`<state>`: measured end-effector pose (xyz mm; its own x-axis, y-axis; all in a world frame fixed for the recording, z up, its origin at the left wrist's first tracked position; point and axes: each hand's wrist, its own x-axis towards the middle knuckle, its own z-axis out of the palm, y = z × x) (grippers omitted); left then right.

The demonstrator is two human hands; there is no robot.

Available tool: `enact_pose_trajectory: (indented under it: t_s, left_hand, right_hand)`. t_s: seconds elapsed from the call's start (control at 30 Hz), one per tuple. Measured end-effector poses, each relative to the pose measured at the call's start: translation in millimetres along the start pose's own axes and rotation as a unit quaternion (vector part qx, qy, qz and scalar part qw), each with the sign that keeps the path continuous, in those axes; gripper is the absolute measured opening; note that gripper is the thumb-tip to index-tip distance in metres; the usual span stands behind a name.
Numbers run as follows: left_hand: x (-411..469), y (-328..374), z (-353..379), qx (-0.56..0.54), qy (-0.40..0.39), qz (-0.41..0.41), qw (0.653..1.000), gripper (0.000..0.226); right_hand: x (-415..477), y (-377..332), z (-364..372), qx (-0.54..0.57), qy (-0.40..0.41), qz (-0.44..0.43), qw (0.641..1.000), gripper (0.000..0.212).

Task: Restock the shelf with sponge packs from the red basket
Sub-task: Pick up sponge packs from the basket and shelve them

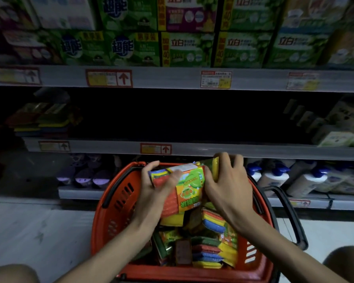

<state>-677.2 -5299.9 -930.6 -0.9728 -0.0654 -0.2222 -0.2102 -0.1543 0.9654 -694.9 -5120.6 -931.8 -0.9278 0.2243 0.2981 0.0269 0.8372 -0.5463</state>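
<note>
Above sponge pack (189, 181): 立白, 超能 boxes (187, 50).

l hand (151, 186) + r hand (225, 180) fwd, fingers curled, gripping.

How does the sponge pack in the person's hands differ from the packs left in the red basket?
The held pack is raised above the red basket, gripped by the left hand and right hand; the remaining packs lie piled inside. The held pack shows its green-orange label; the remaining packs mostly show sponge edges. Both contain multicoloured sponges.
</note>
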Motion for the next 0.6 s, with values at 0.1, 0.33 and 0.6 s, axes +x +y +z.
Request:
enact_pose_trajectory:
  t_s: [0.1, 0.33, 0.6]
  left_hand:
    - [3, -1, -5, 0.042, -0.059, -0.014, 0.997, 0.091]
    - [1, 2, -11, 0.012, -0.088, -0.034, 0.995, 0.066]
    - [16, 4, -13, -0.025, -0.073, -0.05, 0.996, 0.083]
  right_hand:
    - [-3, 3, -3, 0.009, 0.011, -0.015, 1.0, 0.031]
    - [-8, 7, -10, 0.037, -0.02, -0.012, 0.999, 0.03]
    - [5, 20, -23, 0.079, -0.091, 0.036, 0.992, 0.038]
